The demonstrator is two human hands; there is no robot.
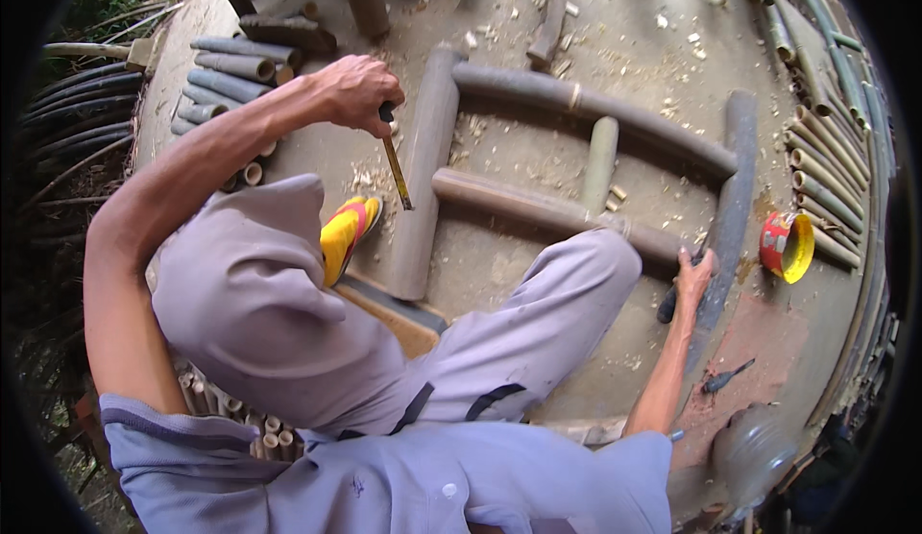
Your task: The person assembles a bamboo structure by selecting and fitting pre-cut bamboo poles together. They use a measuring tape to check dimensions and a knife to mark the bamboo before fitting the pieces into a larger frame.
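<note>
Grey-trousered knees (pixel 288 294) fill the foreground; left hand (pixel 357 90) fingers clamp a chisel (pixel 395 161) beside the bamboo post (pixel 425 169), right hand (pixel 691 279) fingers wrap a dark handle (pixel 669 303); bare floor (pixel 538 164) lies beyond.

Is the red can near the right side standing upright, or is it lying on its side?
On its side. The red can lies on the ground with its open mouth turned sideways, so its yellow inside shows. Contents: cannot tell.
</note>
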